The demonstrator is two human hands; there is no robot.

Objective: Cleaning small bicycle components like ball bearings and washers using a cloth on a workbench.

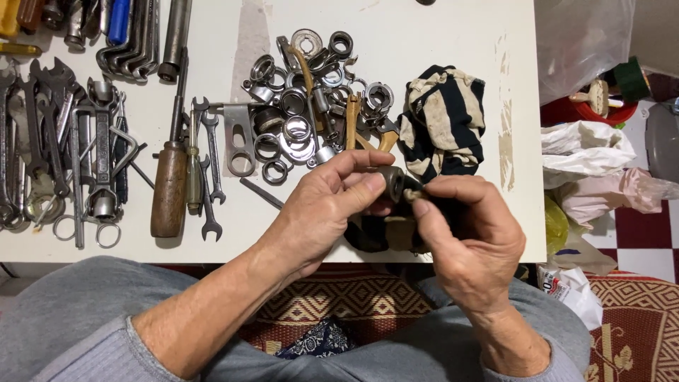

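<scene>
My left hand (322, 212) grips a short dark metal sleeve (391, 184), its open end turned toward my right hand. My right hand (467, 237) pinches a fold of the black-and-cream striped rag (445, 117) and presses it against the sleeve's mouth. The rag trails from the table down under both hands. Both hands hover over the table's near edge, just in front of a heap of steel rings and bearing parts (304, 113).
On the white table (396, 35) lie a wooden-handled screwdriver (170, 187), small open-end wrenches (210, 170), a flat metal bracket (240, 145), and several spanners and pliers (64, 148) at the left. Plastic bags (587, 152) sit on the floor at right. A patterned rug (353, 304) lies below.
</scene>
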